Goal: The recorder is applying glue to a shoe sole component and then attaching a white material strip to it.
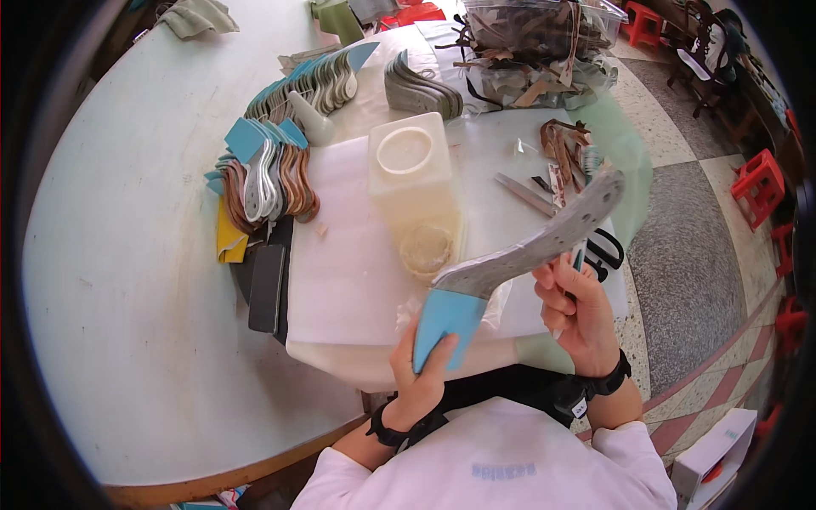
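Observation:
A grey shoe insole (531, 251) with a blue heel end hangs tilted over the table's front part. My left hand (418, 370) is closed on that blue end, thumb on top. On the other side, my right hand (580, 319) has its fingers curled round a slim white-and-green handle, just below the insole. Beyond the insole's edge shows a bristled head (592, 160), apparently of the same toothbrush-like brush; the insole hides the part between. Behind my left hand stands a cloudy plastic container (416, 195) with a round opening containing something pale yellow.
Black-handled scissors (605, 253) lie partly under the insole, near brown scraps (563, 144). Stacked insoles (272, 174) stand at the left, more grey ones (416, 89) farther back. A dark phone-like slab (268, 289) rests at the left edge. A clear bin (544, 34) of scraps stands at the back.

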A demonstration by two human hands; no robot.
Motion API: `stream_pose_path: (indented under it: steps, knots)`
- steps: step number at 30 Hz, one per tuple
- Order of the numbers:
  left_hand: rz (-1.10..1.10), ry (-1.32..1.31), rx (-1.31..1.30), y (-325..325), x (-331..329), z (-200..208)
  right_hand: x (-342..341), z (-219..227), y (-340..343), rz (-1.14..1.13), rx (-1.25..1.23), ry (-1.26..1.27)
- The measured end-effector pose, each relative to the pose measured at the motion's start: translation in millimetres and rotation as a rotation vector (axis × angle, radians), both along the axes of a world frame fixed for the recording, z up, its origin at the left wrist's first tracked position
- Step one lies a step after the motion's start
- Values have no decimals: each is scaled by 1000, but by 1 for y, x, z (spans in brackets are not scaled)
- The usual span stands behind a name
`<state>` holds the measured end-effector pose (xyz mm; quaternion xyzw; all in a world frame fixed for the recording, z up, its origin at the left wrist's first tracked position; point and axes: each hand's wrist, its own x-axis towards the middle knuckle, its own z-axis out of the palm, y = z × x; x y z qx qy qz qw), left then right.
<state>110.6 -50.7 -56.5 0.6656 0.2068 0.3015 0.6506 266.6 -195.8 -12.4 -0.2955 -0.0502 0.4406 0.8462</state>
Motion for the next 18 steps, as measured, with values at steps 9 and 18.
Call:
stream_pose_path:
  steps: [9,18]
  knots:
    - [-219,-74,115,-9,10,0,-4,-7,4,-214,31,13]
    - [-218,-83,-37,-10,11,4,-7,-7,5,-246,-21,-135]
